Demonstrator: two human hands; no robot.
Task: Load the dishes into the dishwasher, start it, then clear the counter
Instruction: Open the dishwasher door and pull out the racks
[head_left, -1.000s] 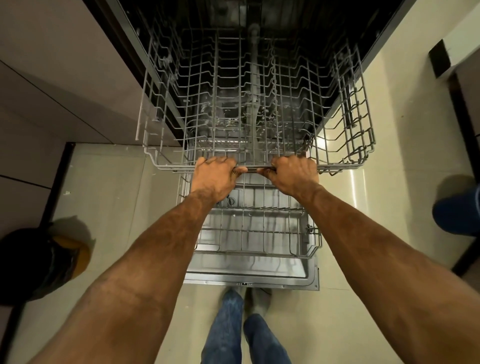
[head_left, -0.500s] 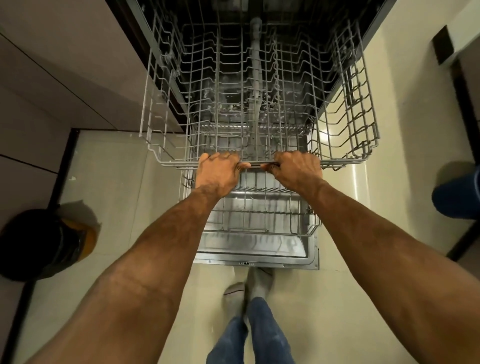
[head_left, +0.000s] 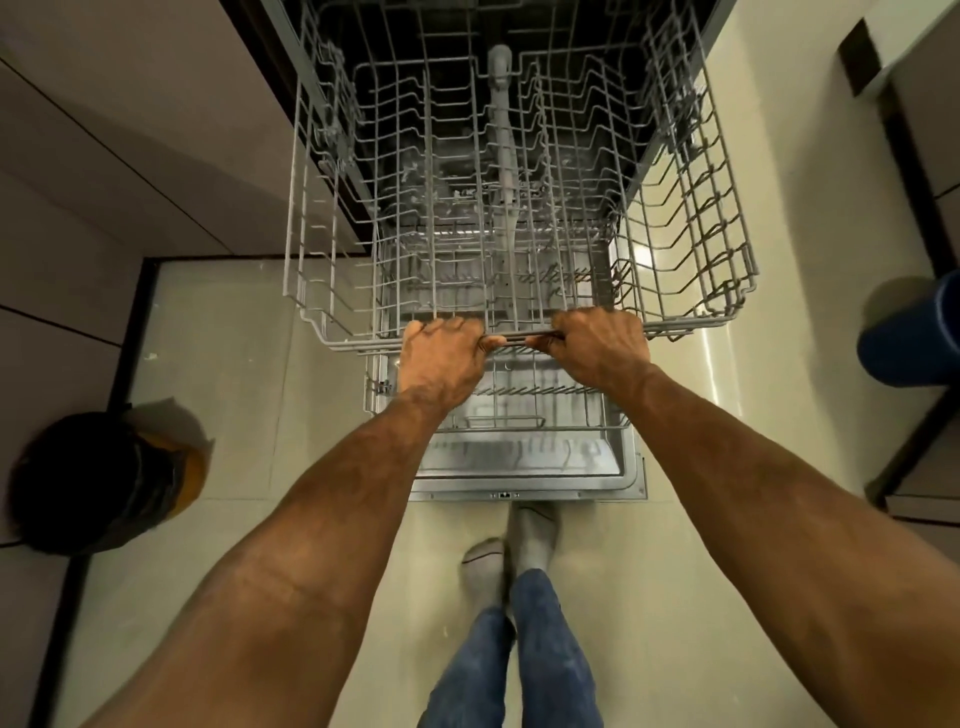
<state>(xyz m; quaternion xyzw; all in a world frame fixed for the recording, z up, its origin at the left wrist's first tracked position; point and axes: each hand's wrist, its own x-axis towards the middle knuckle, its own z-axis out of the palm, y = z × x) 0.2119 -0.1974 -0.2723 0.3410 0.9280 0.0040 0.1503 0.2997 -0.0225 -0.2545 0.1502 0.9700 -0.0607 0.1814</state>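
Observation:
The dishwasher stands open below me with its door (head_left: 524, 475) folded down flat. Its grey wire upper rack (head_left: 691, 223) is pulled far out and holds no dishes. My left hand (head_left: 441, 358) and my right hand (head_left: 600, 348) both grip the rack's front rail, close together at its middle. Beneath it the lower rack (head_left: 519, 410) sits over the door, also bare. No dishes are in view.
A black and yellow bin (head_left: 98, 478) stands on the tiled floor at the left by the cabinet fronts (head_left: 104, 171). A blue round object (head_left: 914, 332) is at the right edge. My socked feet (head_left: 514, 545) stand just behind the door's edge.
The upper rack has slid further out toward me with both hands still on its front rail, and my feet have stepped back.

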